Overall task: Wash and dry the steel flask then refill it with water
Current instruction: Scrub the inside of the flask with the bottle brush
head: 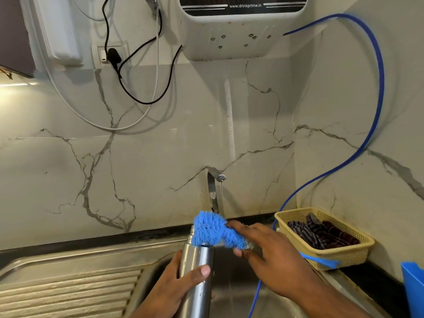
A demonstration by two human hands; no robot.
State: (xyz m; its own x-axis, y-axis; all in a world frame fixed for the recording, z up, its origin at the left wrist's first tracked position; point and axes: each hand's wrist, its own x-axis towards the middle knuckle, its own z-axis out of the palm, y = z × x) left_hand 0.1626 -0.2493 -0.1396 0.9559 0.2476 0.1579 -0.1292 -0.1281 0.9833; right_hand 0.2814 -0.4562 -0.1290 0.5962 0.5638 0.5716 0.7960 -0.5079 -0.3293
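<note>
I see the left hand (174,288) wrapped around the steel flask (197,271), thumb pressed across the front of the body, fingers behind. Flask is upright with a slight tilt, held over the sink basin (231,294), mouth open at the top, water drops on its wall. Right hand (270,251) is pinched on the blue bottle brush (215,230), fingers closed on the bristle head near its base; the blue handle (321,260) sticks out to the right past the wrist. Bristle head is bent over and touching the flask mouth, tip just at the opening. Behind them the tap (215,187) is running a thin stream. Ribbed steel drainboard (68,292) sits left of the basin. Right of the basin, on the dark counter, a yellow plastic basket (298,239) holds a dark striped cloth (321,232). Blue hose (376,92) loops down the marble wall from the white water purifier (241,31) into the sink. Blue plastic container (413,290) at far right edge.
</note>
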